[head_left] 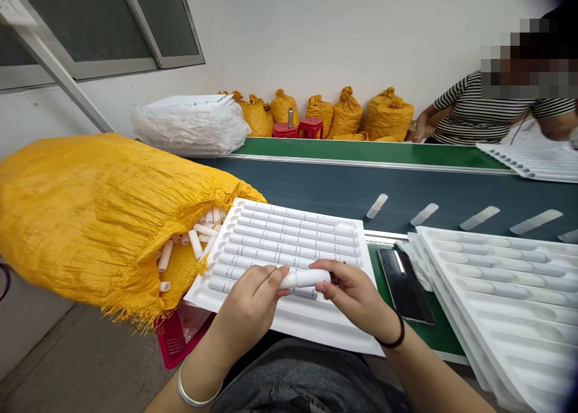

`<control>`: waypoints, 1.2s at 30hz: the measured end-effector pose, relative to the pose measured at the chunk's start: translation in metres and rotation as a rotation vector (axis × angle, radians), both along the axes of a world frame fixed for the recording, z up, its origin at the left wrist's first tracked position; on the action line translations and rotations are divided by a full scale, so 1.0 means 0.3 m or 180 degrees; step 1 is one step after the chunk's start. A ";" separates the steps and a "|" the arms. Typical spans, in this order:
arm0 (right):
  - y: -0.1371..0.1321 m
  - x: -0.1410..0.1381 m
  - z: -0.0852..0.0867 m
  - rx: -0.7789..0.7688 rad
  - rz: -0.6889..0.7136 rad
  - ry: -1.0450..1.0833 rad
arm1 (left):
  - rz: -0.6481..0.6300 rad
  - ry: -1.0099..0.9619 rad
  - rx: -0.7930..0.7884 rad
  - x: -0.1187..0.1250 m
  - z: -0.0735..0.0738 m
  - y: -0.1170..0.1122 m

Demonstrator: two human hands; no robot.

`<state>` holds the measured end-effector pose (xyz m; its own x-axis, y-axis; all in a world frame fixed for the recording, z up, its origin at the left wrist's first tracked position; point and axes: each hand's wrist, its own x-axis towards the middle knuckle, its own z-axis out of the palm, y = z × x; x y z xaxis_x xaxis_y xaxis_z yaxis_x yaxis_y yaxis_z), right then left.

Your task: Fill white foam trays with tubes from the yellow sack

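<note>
Above the front of a white tray [316, 316], both my hands are closed on one white plastic tube [310, 278]. My left hand [253, 301] wraps round its left end, where a narrower part shows between the fingers. Thumb and fingers of my right hand [354, 295] pinch the other end. Rows of printed white tubes [289, 229] lie in the tray beneath. To the left, an orange woven sack [103, 214] lies on its side, its mouth spilling loose white tube pieces [194, 244] against the tray's edge.
A black phone [405, 285] lies right of my tray, beside stacked trays [487, 316] holding translucent tubes. Several tubes [424, 214] stand tilted on the dark conveyor belt [316, 187]. Beyond it are a plastic-wrapped bundle [189, 124], orange sacks [347, 112], red stools [310, 127] and a person in stripes [474, 109].
</note>
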<state>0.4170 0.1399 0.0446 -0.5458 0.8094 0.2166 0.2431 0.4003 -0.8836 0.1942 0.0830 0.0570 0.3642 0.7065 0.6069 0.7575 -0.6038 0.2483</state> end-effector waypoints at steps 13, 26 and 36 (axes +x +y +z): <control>0.038 -0.018 0.007 0.0726 0.0188 -0.0604 | 0.0138 0.0272 0.0015 -0.006 -0.013 0.001; 0.555 0.111 -0.040 0.0306 -0.2106 -0.2778 | 0.3192 -0.0063 -0.1260 -0.495 -0.159 0.214; 0.657 0.245 -0.080 -0.0419 -0.2105 -0.3325 | 0.3470 -0.0309 -0.2093 -0.678 -0.286 0.282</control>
<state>0.4905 0.3371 0.0206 0.1127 0.9772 -0.1797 0.9749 -0.1437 -0.1698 -0.0093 0.1674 -0.0287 -0.6171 0.7866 0.0219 0.7433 0.5735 0.3444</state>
